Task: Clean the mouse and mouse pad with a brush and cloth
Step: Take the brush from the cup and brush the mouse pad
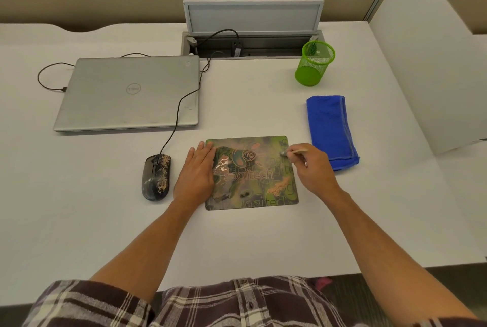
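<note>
Soft even light, wide-angle edge distortion

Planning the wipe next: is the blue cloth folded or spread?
Folded: the blue terry cloth lies as a thick narrow oblong with layered edges.

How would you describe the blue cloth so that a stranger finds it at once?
Start at the white desk and find the patterned mouse pad near its front. The blue cloth lies folded just right of the pad, below the green mesh cup. It is the only blue, soft thing there.

Left hand [198, 168] steadies mouse pad [253, 181]; right hand [313, 166] brushes it.
</note>
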A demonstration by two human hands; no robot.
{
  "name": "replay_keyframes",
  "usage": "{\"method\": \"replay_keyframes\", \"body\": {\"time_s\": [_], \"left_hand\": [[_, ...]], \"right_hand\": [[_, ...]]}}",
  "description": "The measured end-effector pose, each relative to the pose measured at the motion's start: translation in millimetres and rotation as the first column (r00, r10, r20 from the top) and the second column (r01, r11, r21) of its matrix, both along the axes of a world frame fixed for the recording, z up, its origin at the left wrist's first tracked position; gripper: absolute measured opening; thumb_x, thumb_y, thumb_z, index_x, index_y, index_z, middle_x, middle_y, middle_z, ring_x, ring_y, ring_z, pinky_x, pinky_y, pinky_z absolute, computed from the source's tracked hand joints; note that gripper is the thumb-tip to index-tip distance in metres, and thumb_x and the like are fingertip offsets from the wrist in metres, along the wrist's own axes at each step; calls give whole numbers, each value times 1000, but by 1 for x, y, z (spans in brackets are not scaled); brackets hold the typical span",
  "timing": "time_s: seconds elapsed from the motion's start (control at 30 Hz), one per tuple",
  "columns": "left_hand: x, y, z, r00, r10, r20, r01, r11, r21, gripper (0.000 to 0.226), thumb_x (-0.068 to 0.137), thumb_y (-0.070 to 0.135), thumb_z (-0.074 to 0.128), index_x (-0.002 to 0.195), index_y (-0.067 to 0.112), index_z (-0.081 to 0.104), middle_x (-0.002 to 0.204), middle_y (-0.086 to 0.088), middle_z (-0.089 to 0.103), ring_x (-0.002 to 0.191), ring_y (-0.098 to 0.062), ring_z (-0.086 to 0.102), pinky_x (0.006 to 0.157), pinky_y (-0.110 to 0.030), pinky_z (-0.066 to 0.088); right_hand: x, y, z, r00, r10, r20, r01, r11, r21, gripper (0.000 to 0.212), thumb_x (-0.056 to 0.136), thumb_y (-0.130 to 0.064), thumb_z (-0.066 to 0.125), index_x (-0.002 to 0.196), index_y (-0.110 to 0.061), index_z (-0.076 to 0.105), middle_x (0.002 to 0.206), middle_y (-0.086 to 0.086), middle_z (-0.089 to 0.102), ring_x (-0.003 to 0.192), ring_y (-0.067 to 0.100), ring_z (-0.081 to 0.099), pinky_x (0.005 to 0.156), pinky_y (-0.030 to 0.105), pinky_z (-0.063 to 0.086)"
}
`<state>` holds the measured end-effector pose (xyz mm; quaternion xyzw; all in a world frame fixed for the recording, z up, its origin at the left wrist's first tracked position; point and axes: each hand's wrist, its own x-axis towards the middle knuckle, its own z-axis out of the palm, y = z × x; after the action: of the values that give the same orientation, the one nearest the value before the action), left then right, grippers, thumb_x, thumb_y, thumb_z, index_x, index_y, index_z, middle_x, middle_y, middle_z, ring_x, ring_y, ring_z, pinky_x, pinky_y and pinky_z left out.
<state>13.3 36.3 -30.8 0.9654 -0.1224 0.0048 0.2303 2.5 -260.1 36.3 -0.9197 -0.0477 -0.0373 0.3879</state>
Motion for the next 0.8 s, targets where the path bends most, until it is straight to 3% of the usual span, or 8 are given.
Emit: {"method": "replay_keyframes", "body": {"time_s": [0.27,0.43,0.67,0.8], "left_hand": [[0,1,-1,1000,-3,2,3,1000,7,52,99,22,25,148,7,34,156,-7,30,148,-18,16,121,-31,1],[0,0,0,1000,-4,-5,4,1000,15,53,99,23,23,148,7,33,157,-7,29,148,-18,15,120,-29,-1],[0,1,2,1000,-11,-6,11,1000,15,54,98,24,23,148,6,34,157,-8,30,148,-19,16,121,-32,1],[1,1,1,1000,-11,-8,12,1000,13,53,98,23,24,148,6,34,156,-9,31,147,-19,17,121,-32,2]], "right_hand": [[-48,-8,-5,992,98,-81,-101,994,-30,12,94,-12,59,97,-7,69,93,0,67,81,2,57,71,7,42],[-52,-17,3,993,35,-112,-33,999,25,9,93,-14,62,96,-10,70,88,-5,67,81,2,61,71,9,46],[4,-11,10,994,-109,-13,110,988,105,14,95,-13,60,102,-4,69,90,4,67,80,21,64,75,35,56],[12,-6,4,994,-99,-51,103,992,79,16,95,-12,60,102,-1,69,95,6,67,86,21,63,82,39,56]]}}
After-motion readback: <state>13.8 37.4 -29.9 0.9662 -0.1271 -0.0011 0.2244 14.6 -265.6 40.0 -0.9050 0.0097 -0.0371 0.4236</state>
